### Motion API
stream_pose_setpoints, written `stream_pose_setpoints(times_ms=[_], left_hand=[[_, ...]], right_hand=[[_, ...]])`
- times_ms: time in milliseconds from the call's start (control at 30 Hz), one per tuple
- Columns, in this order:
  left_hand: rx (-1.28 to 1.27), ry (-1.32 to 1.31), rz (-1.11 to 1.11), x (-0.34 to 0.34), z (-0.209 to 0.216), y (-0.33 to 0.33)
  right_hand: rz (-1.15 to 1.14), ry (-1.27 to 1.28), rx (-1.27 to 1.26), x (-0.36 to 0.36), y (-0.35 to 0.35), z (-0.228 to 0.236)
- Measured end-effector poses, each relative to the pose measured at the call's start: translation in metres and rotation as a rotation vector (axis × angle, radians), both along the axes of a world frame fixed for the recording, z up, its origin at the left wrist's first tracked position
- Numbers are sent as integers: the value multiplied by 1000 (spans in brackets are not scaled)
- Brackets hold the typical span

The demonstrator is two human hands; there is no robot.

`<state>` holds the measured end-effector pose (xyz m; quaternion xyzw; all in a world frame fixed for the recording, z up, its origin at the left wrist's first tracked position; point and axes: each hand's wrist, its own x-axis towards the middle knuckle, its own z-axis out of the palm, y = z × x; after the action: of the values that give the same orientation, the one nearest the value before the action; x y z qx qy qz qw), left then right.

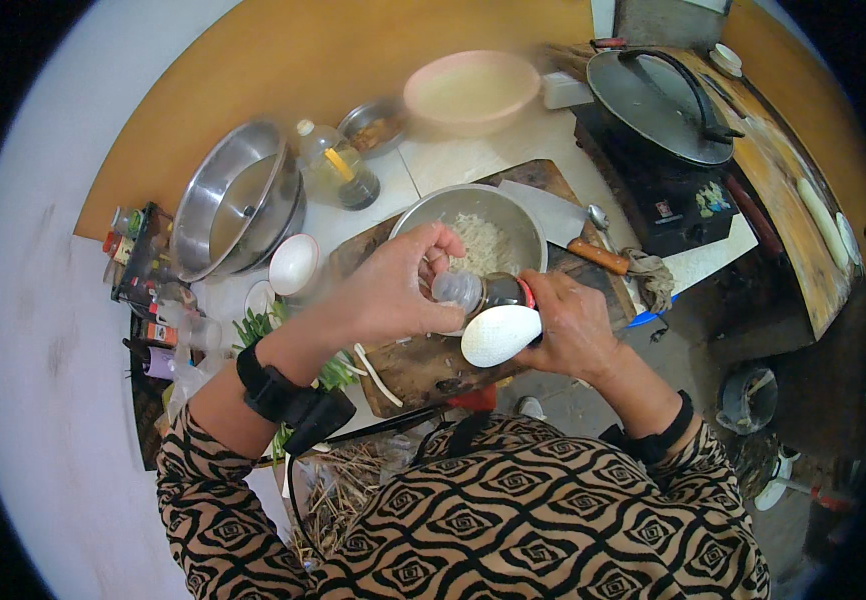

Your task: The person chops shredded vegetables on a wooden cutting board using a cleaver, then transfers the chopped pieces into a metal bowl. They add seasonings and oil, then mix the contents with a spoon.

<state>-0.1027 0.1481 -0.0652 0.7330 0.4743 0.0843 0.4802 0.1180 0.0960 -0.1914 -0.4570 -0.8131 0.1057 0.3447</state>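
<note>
My right hand is wrapped round a small bottle of dark liquid with a red band. It also grips a white rice paddle, whose broad dimpled head sticks out below the bottle. My left hand curls its thumb and fingers round the clear cap at the bottle's top; whether the cap is loose I cannot tell. Both hands are over a metal bowl of pale shredded food. Under the bowl lies a wooden chopping board. A cleaver with a wooden handle rests beside the bowl.
Green onions lie by my left forearm. Farther left stand a large steel basin and a white bowl. An oil bottle and a pink basin are at the back. A lidded pan sits on the right-hand cooker.
</note>
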Motion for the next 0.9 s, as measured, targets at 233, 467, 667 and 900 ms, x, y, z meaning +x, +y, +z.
stream_pose_setpoints(times_ms=[233,467,667,900], left_hand=[[-25,28,39,-16,0,-9],[68,75,80,-41,-3,-11],[268,-18,-145,-53,-4,-11],[367,46,-191,-75,7,-14]], right_hand=[[-16,-46,13,-13,0,3],[24,-9,32,-32,-2,1],[-96,-55,-20,-54,-9,10],[-70,-148,5,-68,-14,21]])
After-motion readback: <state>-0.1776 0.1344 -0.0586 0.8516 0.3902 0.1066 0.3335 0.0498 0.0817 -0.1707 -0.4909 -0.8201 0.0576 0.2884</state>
